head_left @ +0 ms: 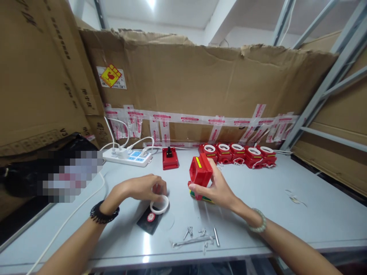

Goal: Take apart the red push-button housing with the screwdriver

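My right hand (213, 185) grips a red plastic housing (204, 173) with a round opening and a yellow label, tilted above the table. Beneath the housing shows part of a flat green and yellow item (197, 195). My left hand (146, 187) has its fingers curled, thumb and fingertips at the upper edge of a white ring (159, 212). Under and beside that ring lies a dark flat pouch (147, 225), with a small red and white round piece (151, 217) on it. A clear thin disc (169, 222) rests close by.
Screws (188, 231) and a metal rod with a crossbar (217, 237) lie near the front edge. Several red housings with white rings (231, 152) line the back. A red part with a black knob (170, 158) stands beside a power strip (134, 157). Cardboard (186, 84) walls the back.
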A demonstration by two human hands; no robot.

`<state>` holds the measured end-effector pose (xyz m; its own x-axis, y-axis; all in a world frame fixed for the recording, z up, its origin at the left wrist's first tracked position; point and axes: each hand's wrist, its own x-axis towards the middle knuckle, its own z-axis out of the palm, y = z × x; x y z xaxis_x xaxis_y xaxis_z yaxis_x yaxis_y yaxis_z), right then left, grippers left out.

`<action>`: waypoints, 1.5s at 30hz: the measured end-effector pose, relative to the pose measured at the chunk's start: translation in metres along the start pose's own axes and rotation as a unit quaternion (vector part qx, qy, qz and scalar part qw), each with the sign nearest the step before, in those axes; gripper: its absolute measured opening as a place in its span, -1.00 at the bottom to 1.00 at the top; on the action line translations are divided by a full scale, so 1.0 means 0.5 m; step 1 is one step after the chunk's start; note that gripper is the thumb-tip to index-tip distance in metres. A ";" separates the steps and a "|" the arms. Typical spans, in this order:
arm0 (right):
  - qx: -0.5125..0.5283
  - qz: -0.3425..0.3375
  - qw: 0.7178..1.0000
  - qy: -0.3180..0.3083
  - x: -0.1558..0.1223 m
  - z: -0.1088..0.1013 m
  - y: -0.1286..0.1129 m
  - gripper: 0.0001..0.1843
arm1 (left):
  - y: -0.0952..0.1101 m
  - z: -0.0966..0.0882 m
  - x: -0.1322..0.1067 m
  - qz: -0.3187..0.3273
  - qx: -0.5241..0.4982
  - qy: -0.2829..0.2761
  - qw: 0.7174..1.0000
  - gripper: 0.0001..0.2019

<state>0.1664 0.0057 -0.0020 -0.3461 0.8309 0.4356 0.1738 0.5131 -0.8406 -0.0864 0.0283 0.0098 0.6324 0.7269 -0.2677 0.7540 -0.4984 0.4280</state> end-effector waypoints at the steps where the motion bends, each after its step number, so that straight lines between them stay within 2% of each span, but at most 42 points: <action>1: -0.003 -0.002 1.000 -0.003 0.000 0.000 -0.001 -0.33 | -0.002 0.002 0.003 0.006 -0.011 -0.003 1.000 -0.80; 8: -0.028 -0.004 1.000 -0.012 -0.003 0.001 -0.005 -0.31 | -0.022 -0.009 0.002 0.008 -0.023 0.047 0.999 -0.85; 13: -0.033 0.007 0.999 -0.026 -0.004 0.002 -0.008 -0.27 | -0.019 0.002 0.012 0.018 -0.058 -0.018 0.998 -0.75; 16: -0.048 0.006 0.998 -0.028 -0.004 0.001 -0.011 -0.26 | -0.022 0.001 0.011 0.037 -0.056 -0.004 0.998 -0.85; 18: -0.053 0.003 0.998 -0.032 -0.004 0.000 -0.011 -0.27 | -0.032 -0.007 0.003 0.021 -0.041 0.022 0.999 -0.85; 21: -0.055 0.002 0.998 -0.035 -0.003 -0.001 -0.012 -0.27 | -0.056 -0.016 -0.010 -0.045 -0.003 0.051 0.998 -0.84; 25: -0.045 0.006 0.998 -0.041 -0.005 -0.002 -0.012 -0.26 | -0.067 -0.009 -0.016 -0.102 0.014 0.009 0.995 -0.80; 29: 0.005 0.015 0.999 -0.041 -0.005 0.000 -0.011 -0.32 | -0.042 -0.010 -0.017 -0.107 0.022 -0.020 0.994 -0.78; 31: 0.049 0.025 0.998 -0.032 -0.002 0.006 -0.009 -0.40 | -0.022 -0.016 -0.016 -0.083 0.003 0.017 0.996 -0.72; 34: 0.121 0.057 0.991 -0.029 0.007 0.021 -0.006 -0.49 | 0.017 -0.012 -0.007 0.040 -0.083 0.133 0.987 -0.51; 36: 0.166 0.073 0.983 -0.027 0.013 0.032 -0.006 -0.47 | 0.046 0.005 0.004 0.115 -0.149 0.154 0.970 -0.30; 38: 0.196 0.080 0.977 -0.016 0.016 0.041 -0.006 -0.43 | 0.073 0.029 0.017 0.154 -0.215 0.157 0.952 -0.16; 42: 0.190 0.083 0.978 -0.030 0.017 0.044 -0.003 -0.42 | 0.102 0.058 0.034 0.134 -0.219 0.226 0.940 -0.14; 45: 0.147 0.064 0.985 -0.058 0.015 0.037 0.005 -0.48 | 0.092 0.048 0.039 0.128 -0.170 0.278 0.937 -0.20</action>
<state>0.1471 0.0092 -0.0066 -0.4448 0.8457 0.2948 -0.0458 0.3073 -0.9505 -0.0350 0.0081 0.0035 0.5225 0.7854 0.3317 0.4314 -0.5791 0.6918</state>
